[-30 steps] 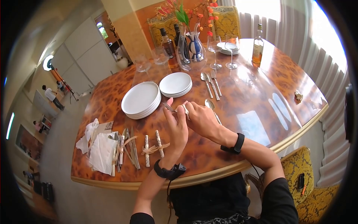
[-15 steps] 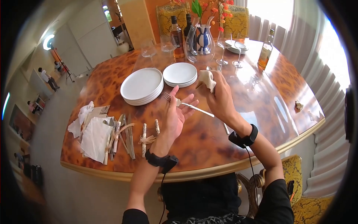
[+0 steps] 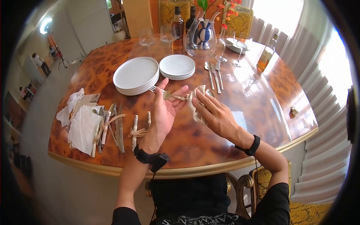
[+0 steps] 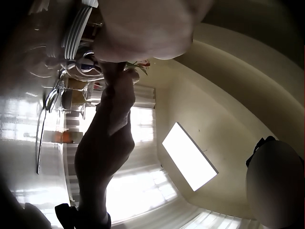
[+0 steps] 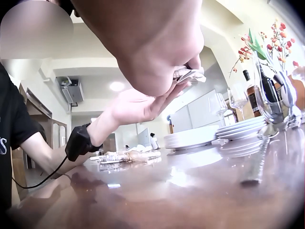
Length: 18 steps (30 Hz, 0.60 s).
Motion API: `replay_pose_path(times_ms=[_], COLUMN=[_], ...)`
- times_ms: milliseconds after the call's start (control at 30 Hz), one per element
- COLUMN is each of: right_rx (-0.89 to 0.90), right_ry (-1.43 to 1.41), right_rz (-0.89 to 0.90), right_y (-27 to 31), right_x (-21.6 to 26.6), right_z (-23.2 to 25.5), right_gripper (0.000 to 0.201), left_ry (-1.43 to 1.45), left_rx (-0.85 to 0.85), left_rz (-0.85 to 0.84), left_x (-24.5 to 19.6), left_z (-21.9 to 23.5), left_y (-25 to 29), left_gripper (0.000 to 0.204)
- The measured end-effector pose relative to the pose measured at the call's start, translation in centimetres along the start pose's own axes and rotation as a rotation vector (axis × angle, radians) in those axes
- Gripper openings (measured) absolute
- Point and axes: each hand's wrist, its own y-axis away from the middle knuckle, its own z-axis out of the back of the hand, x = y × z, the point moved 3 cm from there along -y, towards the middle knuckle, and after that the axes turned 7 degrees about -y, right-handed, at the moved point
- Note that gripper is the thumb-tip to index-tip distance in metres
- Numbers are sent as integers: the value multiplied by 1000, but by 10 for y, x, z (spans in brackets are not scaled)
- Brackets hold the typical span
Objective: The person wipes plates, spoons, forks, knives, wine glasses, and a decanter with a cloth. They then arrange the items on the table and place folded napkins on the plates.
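Observation:
In the head view my left hand [image 3: 165,112] is palm up, holding a fork [image 3: 167,95] between thumb and fingers, its tines pointing left. My right hand [image 3: 221,118] holds a beige cloth [image 3: 198,116] against the fork's handle, and the cloth covers the handle's end. The left wrist view shows my left hand [image 4: 147,28] large at the top, with my right hand [image 4: 105,143] beyond it. From the right wrist, my right hand [image 5: 152,43] grips the cloth [image 5: 198,74] just above the fingers of my left hand [image 5: 138,109].
Stacked plates [image 3: 137,73] and smaller plates [image 3: 177,67] stand behind my hands. Cutlery [image 3: 215,78] lies beyond, near wine glasses, a glass vase [image 3: 191,39] and bottles. At left are napkins [image 3: 86,127] and tied cutlery; a spoon lies partly behind my right hand.
My right hand has brought the cloth down and left onto the fork's handle, from above and apart from it half a second ago. The left hand still holds the fork.

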Motion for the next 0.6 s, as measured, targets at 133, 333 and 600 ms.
replay_pose_path(times_ms=[133,333,600], right_rx=[8,-34,143], right_ry=[27,-192,-152], right_rz=[-69,-216,256], right_y=[30,22,-40], right_x=[-21,-45,13], right_z=[2,17,11], right_gripper=[54,45,48], left_ry=[-47,-68,-135], left_rx=[-206,-67,130], left_rz=[-17,291,487], left_x=[-13,-5,-3], left_z=[7,13,-19], left_y=[-1,-1,14], left_gripper=[50,38,57])
